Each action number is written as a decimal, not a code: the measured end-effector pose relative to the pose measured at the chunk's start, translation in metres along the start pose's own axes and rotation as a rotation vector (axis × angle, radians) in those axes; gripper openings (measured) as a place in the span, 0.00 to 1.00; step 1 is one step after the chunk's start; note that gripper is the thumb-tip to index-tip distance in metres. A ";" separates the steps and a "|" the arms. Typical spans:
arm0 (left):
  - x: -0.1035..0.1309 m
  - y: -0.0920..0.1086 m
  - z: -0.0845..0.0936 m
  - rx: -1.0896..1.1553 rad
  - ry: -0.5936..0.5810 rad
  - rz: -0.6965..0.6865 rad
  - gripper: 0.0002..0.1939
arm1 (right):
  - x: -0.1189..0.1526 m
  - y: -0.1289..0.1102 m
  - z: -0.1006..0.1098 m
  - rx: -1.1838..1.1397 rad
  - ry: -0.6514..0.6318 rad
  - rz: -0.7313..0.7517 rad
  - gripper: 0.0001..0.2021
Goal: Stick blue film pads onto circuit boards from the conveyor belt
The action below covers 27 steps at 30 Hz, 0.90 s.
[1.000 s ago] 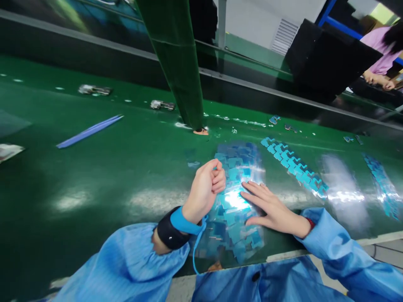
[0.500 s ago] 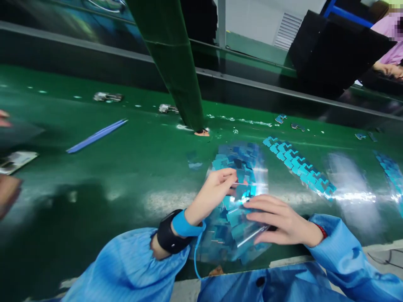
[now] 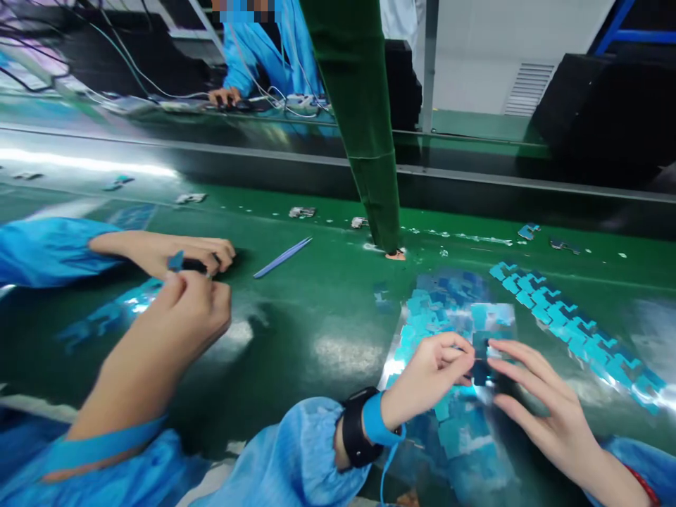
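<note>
Blue piece (image 3: 480,357) pinched at left edge by left hand (image 3: 432,371); right hand (image 3: 549,401) spread at opposite edge; open room toward tweezers (image 3: 284,258)

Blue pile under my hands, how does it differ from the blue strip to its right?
The pile is broad, while the strip is long and narrow. The pile looks jumbled and overlapping; the strip repeats in orderly, slanting rows. The left hand and right hand reach over the pile, whereas the strip has no hand on it. Both look blue-teal and lie on the green table.
</note>
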<state>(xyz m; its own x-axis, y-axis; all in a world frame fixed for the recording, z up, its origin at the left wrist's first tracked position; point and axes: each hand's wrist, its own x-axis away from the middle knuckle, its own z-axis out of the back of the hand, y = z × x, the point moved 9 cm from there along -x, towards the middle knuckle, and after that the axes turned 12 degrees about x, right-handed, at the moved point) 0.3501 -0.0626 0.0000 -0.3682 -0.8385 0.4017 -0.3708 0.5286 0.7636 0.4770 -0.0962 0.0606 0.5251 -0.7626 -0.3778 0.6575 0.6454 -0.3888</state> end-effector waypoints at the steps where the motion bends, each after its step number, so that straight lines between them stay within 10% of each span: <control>1: 0.002 -0.002 -0.004 0.025 -0.024 0.010 0.21 | -0.001 0.003 0.003 0.048 0.079 -0.027 0.17; 27: -0.014 -0.024 -0.004 0.162 -0.010 0.101 0.26 | 0.013 0.000 -0.003 0.289 0.291 0.279 0.13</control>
<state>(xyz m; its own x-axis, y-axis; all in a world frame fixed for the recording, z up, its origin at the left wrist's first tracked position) 0.3674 -0.0640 -0.0227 -0.4185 -0.7794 0.4662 -0.4637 0.6248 0.6282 0.4818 -0.1060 0.0532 0.5569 -0.4917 -0.6694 0.6579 0.7531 -0.0059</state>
